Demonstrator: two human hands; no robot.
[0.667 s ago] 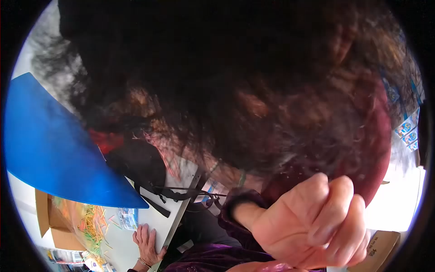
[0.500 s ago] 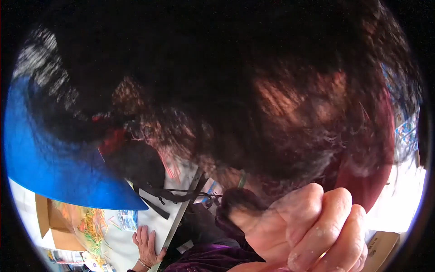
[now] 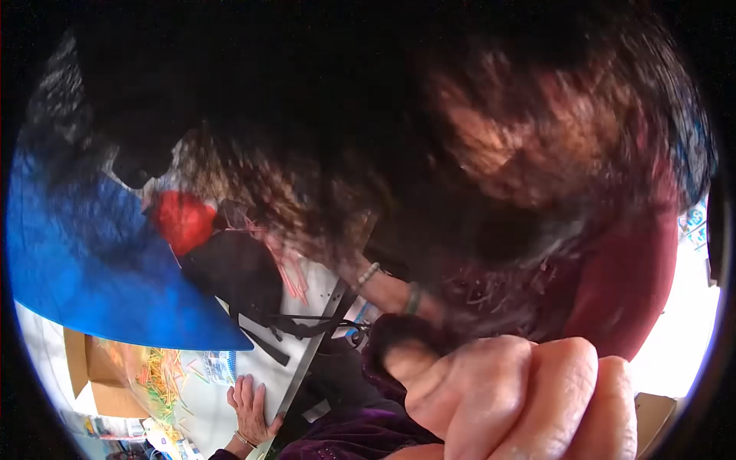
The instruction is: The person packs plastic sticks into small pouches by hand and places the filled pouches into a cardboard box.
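My left hand point(image 3: 251, 410), with a bracelet at the wrist, lies palm-down on the white table point(image 3: 211, 402), fingers spread and nothing in them. Beside its fingertips is a clear packet with blue print point(image 3: 220, 366). Thin coloured sticks point(image 3: 159, 383) lie in a loose heap to the left. Very near the camera, my right hand point(image 3: 529, 402) is raised with its fingers curled closed. Whatever those fingers may hold is hidden. A dark velvety cuff point(image 3: 383, 345) surrounds that wrist.
Dark hair covers much of the upper view. A person in a maroon sleeve point(image 3: 629, 284) is close by, with beaded bracelets on one arm point(image 3: 387, 287). A large blue panel point(image 3: 115, 276), a black item with straps point(image 3: 238, 276), pink sticks point(image 3: 293, 277) and a cardboard box point(image 3: 107, 376) surround the table.
My right hand has shifted slightly down and looks larger. The hair has moved, uncovering more of a red round thing and the other person's braceleted arm. My left hand stays put.
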